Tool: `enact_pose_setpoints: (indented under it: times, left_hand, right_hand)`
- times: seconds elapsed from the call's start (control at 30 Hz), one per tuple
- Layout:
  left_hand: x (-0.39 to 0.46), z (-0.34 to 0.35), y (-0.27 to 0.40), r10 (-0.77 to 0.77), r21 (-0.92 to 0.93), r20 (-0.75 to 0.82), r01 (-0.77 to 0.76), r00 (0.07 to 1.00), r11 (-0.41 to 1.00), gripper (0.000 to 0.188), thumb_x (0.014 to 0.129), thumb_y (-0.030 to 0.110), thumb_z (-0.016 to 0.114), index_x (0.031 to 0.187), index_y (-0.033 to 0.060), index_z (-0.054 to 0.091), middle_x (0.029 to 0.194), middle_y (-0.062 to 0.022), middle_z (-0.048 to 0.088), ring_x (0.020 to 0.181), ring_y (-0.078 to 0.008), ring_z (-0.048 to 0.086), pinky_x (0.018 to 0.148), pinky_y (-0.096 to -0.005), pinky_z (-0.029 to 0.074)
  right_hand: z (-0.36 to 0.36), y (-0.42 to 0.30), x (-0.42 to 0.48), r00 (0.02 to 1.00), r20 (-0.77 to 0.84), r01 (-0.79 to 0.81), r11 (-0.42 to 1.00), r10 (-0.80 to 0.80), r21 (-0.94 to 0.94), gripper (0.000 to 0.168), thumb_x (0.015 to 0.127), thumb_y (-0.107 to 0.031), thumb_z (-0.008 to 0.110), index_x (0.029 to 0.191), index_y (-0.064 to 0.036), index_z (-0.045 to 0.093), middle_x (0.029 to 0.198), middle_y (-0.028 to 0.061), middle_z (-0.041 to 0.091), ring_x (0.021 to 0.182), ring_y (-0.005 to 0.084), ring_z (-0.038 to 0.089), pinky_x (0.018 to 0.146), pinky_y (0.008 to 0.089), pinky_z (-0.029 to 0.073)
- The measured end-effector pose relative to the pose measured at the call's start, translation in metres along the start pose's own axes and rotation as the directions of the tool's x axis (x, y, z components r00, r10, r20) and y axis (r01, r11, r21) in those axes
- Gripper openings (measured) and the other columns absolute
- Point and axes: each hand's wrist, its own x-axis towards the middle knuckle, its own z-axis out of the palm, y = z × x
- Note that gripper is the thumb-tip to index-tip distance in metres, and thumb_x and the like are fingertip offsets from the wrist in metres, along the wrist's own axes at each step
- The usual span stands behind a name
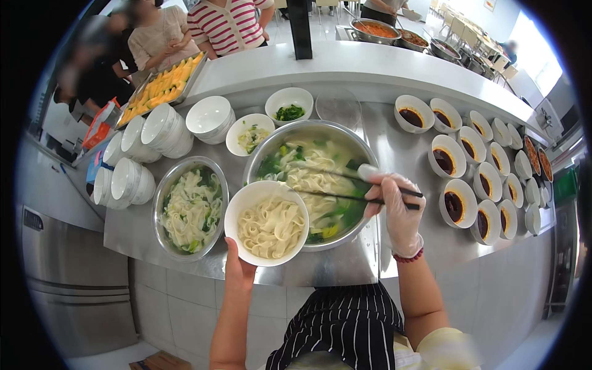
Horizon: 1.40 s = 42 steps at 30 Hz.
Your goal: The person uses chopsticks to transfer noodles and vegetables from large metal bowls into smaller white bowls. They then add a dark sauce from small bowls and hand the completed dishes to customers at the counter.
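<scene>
My left hand [240, 263] holds a white bowl [267, 223] of wide flat noodles from below, over the front left rim of a large steel basin [370, 152]. In the basin, noodles [319, 173] and leafy greens lie in broth. A clear plastic glove covers my right hand [393, 208], which grips a pair of black chopsticks [342, 196]. Their tips reach over the noodles, close to the bowl's right side; the upper stick is blurred. Left of the bowl stands a smaller steel basin [157, 212] with more noodles and greens.
Stacked white bowls [159, 127] fill the counter's left. Bowls of dark sauce [446, 159] stand in rows at right. Behind are a bowl of greens [290, 106], a bowl with noodle scraps [250, 134] and a tray of cut melon [162, 88]. Several people stand beyond the ledge [259, 64].
</scene>
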Motion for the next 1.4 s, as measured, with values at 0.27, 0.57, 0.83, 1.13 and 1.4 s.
enact_pose_setpoints:
  times: [0.27, 0.57, 0.83, 1.13, 1.4]
  left_hand:
    - [-0.014, 0.015, 0.003, -0.037, 0.048, -0.015, 0.038, 0.999, 0.998, 0.08, 0.093, 0.063, 0.045, 0.15, 0.009, 0.029, 0.151, -0.0093, 0.037, 0.137, -0.0273, 0.04, 0.111, -0.0439, 0.038]
    - [-0.026, 0.003, 0.006, 0.001, 0.035, -0.059, 0.001, 0.998, 0.999, 0.08, 0.094, 0.064, 0.044, 0.15, 0.0091, 0.029, 0.151, -0.0084, 0.038, 0.136, -0.0271, 0.041, 0.11, -0.0436, 0.038]
    - [-0.003, 0.045, -0.004, -0.019, -0.048, 0.133, 0.025, 0.991, 0.999, 0.074, 0.098, 0.053, 0.046, 0.15, 0.0051, 0.026, 0.152, -0.0128, 0.035, 0.138, -0.0282, 0.038, 0.113, -0.0445, 0.034]
    - [0.071, 0.231, -0.106, -0.276, 0.194, 0.28, 0.227, 0.92, 0.954, 0.061, 0.1, 0.045, 0.049, 0.145, 0.0071, 0.036, 0.143, -0.0108, 0.048, 0.129, -0.0257, 0.049, 0.106, -0.0431, 0.042]
    - [0.099, 0.395, -0.233, -0.334, 0.665, 0.181, 0.135, 0.925, 0.735, 0.068, 0.093, 0.051, 0.059, 0.145, 0.0145, 0.037, 0.128, -0.0058, 0.056, 0.112, -0.0169, 0.056, 0.084, -0.0378, 0.05]
  right_hand:
    - [0.024, 0.112, 0.044, 0.951, -0.165, -0.149, 0.855, 0.261, 0.497, 0.027, 0.098, -0.023, 0.059, 0.093, 0.003, 0.066, 0.083, 0.0089, 0.068, 0.062, 0.0173, 0.067, 0.056, 0.0243, 0.053]
    - [-0.019, 0.156, 0.09, 0.956, -0.246, -0.121, 0.977, 0.163, 0.175, 0.028, 0.096, -0.025, 0.064, 0.094, 0.002, 0.068, 0.077, 0.0082, 0.067, 0.056, 0.0128, 0.064, 0.052, 0.0222, 0.051]
    - [-0.097, 0.023, 0.014, 0.918, -0.397, 0.025, 0.997, 0.007, 0.078, 0.023, 0.098, -0.018, 0.057, 0.098, 0.002, 0.069, 0.078, 0.0095, 0.067, 0.053, 0.0143, 0.063, 0.05, 0.0226, 0.049]
    - [-0.263, -0.057, -0.06, 0.87, -0.493, -0.005, 0.998, -0.024, -0.056, 0.022, 0.097, -0.013, 0.058, 0.102, 0.005, 0.07, 0.083, 0.0104, 0.07, 0.06, 0.0169, 0.067, 0.055, 0.0236, 0.052]
    - [-0.369, -0.007, -0.037, 0.889, -0.434, -0.108, 0.987, 0.149, 0.119, 0.023, 0.098, -0.015, 0.058, 0.112, 0.002, 0.066, 0.083, 0.0064, 0.067, 0.062, 0.0121, 0.066, 0.057, 0.0204, 0.052]
